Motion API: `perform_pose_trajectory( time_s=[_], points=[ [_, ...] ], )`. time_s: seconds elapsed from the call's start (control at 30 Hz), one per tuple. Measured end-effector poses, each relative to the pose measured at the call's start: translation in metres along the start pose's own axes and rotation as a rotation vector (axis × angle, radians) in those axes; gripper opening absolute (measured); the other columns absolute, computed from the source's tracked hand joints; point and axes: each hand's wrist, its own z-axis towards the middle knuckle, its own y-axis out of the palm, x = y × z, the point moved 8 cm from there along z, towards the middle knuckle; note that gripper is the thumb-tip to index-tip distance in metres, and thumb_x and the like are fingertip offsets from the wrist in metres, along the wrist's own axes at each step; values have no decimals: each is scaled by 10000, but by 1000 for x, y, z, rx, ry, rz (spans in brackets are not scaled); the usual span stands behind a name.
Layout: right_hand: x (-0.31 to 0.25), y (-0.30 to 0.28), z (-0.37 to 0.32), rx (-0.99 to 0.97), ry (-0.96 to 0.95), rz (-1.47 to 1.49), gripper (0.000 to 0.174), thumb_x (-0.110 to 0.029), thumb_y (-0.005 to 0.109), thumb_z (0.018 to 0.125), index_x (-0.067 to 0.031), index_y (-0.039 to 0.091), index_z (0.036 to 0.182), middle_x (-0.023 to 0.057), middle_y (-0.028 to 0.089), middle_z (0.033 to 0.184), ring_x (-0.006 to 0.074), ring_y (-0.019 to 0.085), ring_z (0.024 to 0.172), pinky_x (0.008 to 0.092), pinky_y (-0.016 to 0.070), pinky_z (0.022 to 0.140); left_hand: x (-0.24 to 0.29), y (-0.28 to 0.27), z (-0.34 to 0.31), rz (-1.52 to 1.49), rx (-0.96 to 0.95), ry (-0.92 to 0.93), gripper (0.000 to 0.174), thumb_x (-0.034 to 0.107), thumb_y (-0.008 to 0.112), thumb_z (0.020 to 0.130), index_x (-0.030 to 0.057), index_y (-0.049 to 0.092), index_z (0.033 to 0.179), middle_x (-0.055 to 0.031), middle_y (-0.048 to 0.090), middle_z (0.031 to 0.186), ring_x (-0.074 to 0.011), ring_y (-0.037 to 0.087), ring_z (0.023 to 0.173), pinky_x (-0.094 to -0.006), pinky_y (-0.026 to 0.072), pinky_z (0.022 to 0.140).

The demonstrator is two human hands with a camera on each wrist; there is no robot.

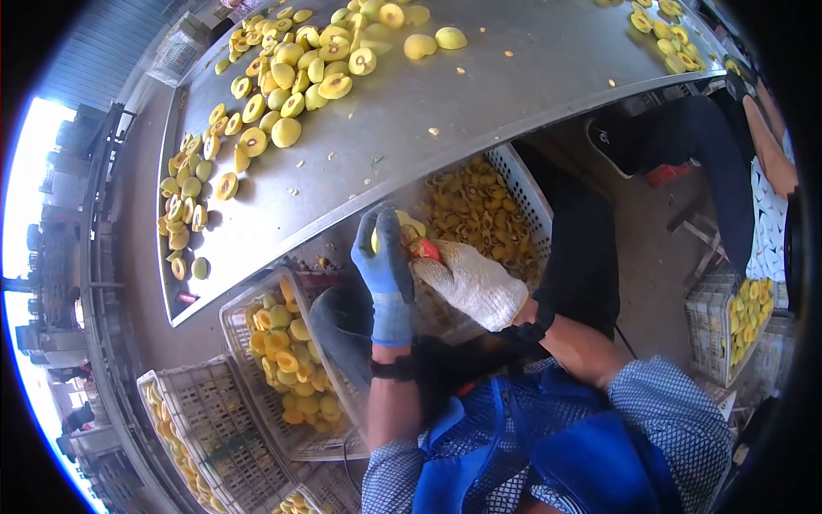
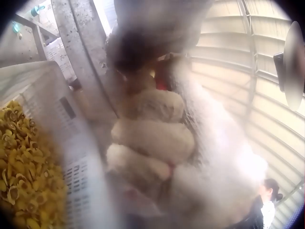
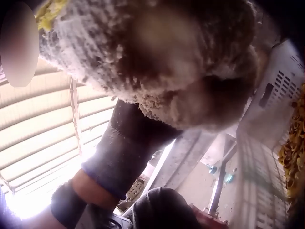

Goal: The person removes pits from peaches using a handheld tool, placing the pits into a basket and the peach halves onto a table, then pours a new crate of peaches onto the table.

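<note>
In the head view the left hand (image 1: 385,265), in a blue and grey glove, curls its fingers round a yellow-green fruit (image 1: 409,224). The right hand (image 1: 475,284), in a white knitted glove, grips a small red-handled tool (image 1: 425,249) against that fruit; the tool's working end is hidden between the hands. Curled white-gloved fingers (image 2: 152,136) fill the middle of the left wrist view, blurred. The right wrist view has the white glove close up, with the grey-blue glove (image 3: 126,148) behind it.
Halved fruits (image 1: 287,77) lie across a metal table (image 1: 402,128). Under its edge, a white crate (image 1: 522,193) holds small brownish-yellow pieces. Another crate (image 1: 235,334) of fruit halves stands left of the knees. A seated person's leg (image 1: 685,137) is at the right.
</note>
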Motion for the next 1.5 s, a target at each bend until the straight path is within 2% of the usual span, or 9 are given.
perform_pose_trajectory(
  time_s=[0.23, 0.47, 0.57, 0.67, 0.77, 0.9, 1.03, 1.37, 1.5],
  points=[
    [0, 15, -14, 163, -624, -131, 277, -345, 581, 952, -114, 629, 1097, 113, 595, 727, 327, 605, 698, 415, 496, 652, -7, 7, 6, 112, -136, 45, 222, 163, 598, 933, -33, 655, 1021, -57, 658, 878, -128, 615, 779, -261, 516, 717],
    [31, 40, -21, -524, 417, 936, 251, -237, 550, 992, -94, 564, 1198, 36, 565, 925, 100, 545, 656, 262, 445, 549, -6, 26, 7, -136, -339, -96, 225, 165, 597, 923, -34, 660, 1008, -74, 672, 858, -130, 627, 765, -265, 521, 698],
    [21, 18, -13, -148, -238, 370, 276, -266, 537, 1003, -73, 561, 1198, 23, 553, 912, 72, 513, 592, 233, 413, 504, -7, 24, 7, 49, -209, 59, 250, 181, 575, 931, -42, 658, 1009, -95, 684, 862, -162, 652, 767, -282, 531, 704],
    [38, 30, -18, -373, 234, 755, 280, -249, 527, 1007, -53, 558, 1205, 27, 561, 930, 100, 537, 625, 252, 436, 542, -7, 26, 6, 80, -220, 92, 324, 262, 567, 942, -43, 643, 1020, -113, 688, 915, -191, 663, 797, -313, 547, 730],
    [36, 23, -18, -185, -295, 392, 306, -265, 514, 1010, -72, 552, 1244, 28, 579, 971, 118, 557, 666, 261, 453, 602, -11, 30, 1, -7, -374, 12, 410, 362, 578, 945, -37, 630, 1022, -129, 689, 935, -211, 669, 813, -329, 558, 728],
    [37, 50, -33, -559, 354, 1320, 317, -341, 525, 994, -79, 565, 1167, 35, 590, 926, 140, 544, 643, 270, 437, 615, -18, 41, -8, -321, -565, -122, 512, 479, 592, 928, -19, 608, 1044, -142, 676, 919, -231, 672, 787, -340, 568, 692],
    [23, 44, -39, -404, 223, 1195, 431, -463, 541, 966, -42, 606, 906, 35, 544, 682, 117, 447, 485, 253, 343, 466, -18, 58, -35, -858, -535, -304, 635, 602, 548, 911, -16, 588, 1050, -135, 658, 863, -251, 668, 796, -352, 565, 678],
    [100, 18, -21, -244, 538, 1334, 467, -556, 507, 961, -118, 558, 809, -35, 425, 517, 89, 366, 379, 246, 317, 387, 132, -151, -8, 1527, -174, 81, 213, 270, 749, 810, 83, 735, 911, -113, 701, 922, -306, 671, 876, -416, 517, 780],
    [92, 22, 1, -236, 440, 1115, 461, -534, 478, 985, -107, 547, 827, -27, 418, 518, 87, 366, 383, 255, 320, 399, 146, -139, 94, 1587, -66, 153, 396, 411, 681, 847, 92, 656, 1082, -155, 689, 986, -337, 660, 912, -428, 506, 806]
  ],
)
